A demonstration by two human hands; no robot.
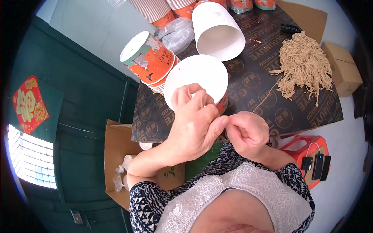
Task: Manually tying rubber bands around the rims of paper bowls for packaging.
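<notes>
A paper bucket (202, 72) stands in front of me, its round white face up and an orange printed side showing at the lower right. A small dark hole shows near its upper left edge. My left hand (194, 122) lies over the near part of the white face, fingers curled and thumb stretched toward the right hand; what its fingertips hold is hidden. Beside the bucket, my right hand (248, 134) is closed, its fingers meeting the left thumb. A thin beige cord (267, 95) runs from the cord pile (303, 64) to my right hand.
Stacked orange printed buckets (149, 56) stand left; a white bucket (221, 42) lies on its side behind. A plastic bag (176, 35) and more stacks are at the back. The dark table (248, 79) ends near my body. A red stool (297, 153) with devices stands right, an open carton (116, 155) left.
</notes>
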